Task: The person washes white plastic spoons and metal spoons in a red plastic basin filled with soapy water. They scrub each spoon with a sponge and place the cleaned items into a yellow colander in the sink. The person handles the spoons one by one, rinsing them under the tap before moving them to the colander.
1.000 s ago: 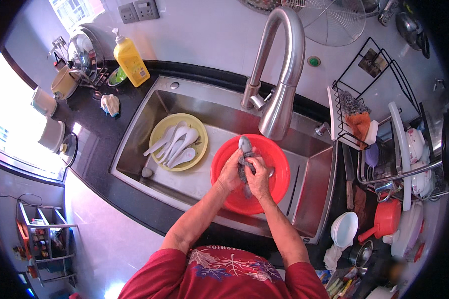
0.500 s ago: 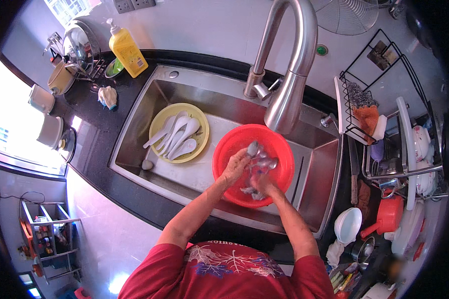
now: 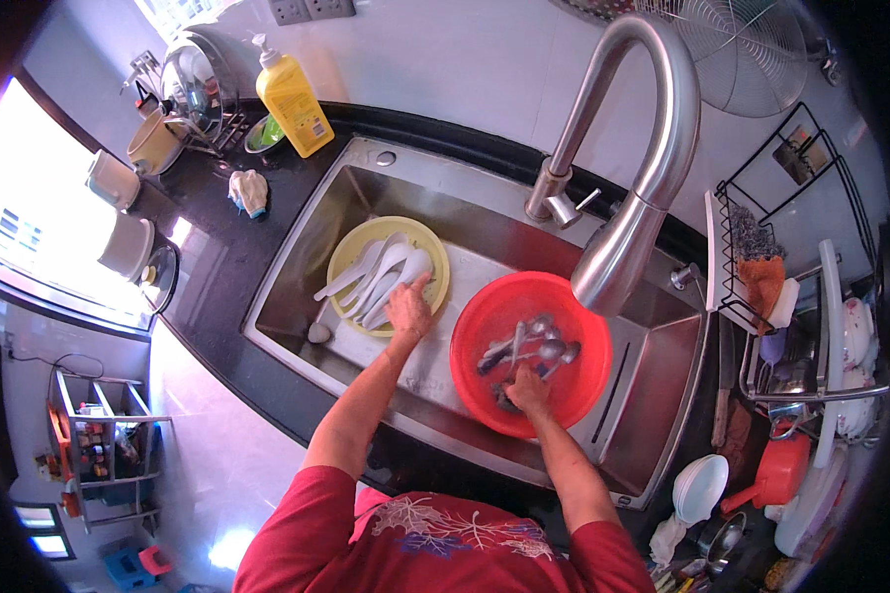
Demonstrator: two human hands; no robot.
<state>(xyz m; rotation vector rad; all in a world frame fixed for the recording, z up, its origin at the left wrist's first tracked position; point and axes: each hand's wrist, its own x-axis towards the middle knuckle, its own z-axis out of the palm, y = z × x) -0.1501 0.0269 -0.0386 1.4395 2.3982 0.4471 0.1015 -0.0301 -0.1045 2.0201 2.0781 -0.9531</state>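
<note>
My left hand [image 3: 408, 308] reaches over the yellow bowl [image 3: 437, 251] in the left part of the sink. Its fingers look apart and touch several white soup spoons [image 3: 373, 275], covering the lower right one. Inside the red basin [image 3: 595, 354], my right hand [image 3: 529, 389] is low near the front wall, its fingers closed. Something greyish shows by its fingertips, too hidden to name. Beside that hand, several metal spoons [image 3: 552, 349] lie in the basin.
The steel faucet [image 3: 608, 272] arches over the basin's right rim. A yellow pump bottle [image 3: 295, 104] and a crumpled white cloth [image 3: 248, 192] are on the left counter. Stacked bowls [image 3: 700, 488], a red pan [image 3: 783, 466] and a wire rack [image 3: 742, 257] crowd the right side.
My left hand has left the metal spoon in the red basin and moved left onto the white spoons. My right hand stays in the basin. The whole view has shifted slightly.
</note>
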